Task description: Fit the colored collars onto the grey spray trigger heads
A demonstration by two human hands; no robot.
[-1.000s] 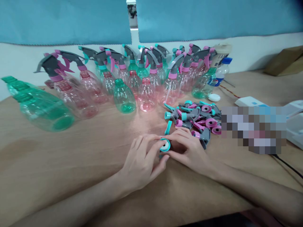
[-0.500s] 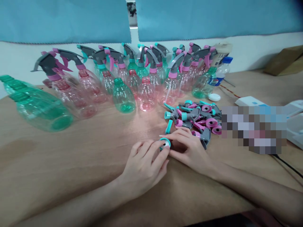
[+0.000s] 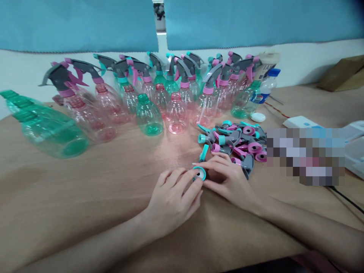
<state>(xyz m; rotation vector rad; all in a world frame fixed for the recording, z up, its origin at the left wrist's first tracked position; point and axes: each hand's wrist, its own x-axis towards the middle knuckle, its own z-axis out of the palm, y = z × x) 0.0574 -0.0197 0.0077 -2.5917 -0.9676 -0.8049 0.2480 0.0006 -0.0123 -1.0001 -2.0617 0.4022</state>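
Leftmost, shows green bottles, thin, glossy plastic, apparently slanting; can't tell whether the lens alone does that. Next, shows pink bottles, clear and round-bellied, some open-necked, some topped with smooth grey sprayers, set back on the table, perhaps to spare elbow room. Nearer, has left hand with fingers curled, tips at a teal-collared sprayer head between both hands; can't tell whether pinching or merely pressing. Grips that collar opposite with right hand, thumb and index spread around it, presumably to steady its round mouth facing up. Just beyond, shows piled trigger heads, hard plastic, likely kept within easy reach. Farther right, shows a blue-capped bottle and a flat-sided brown box.
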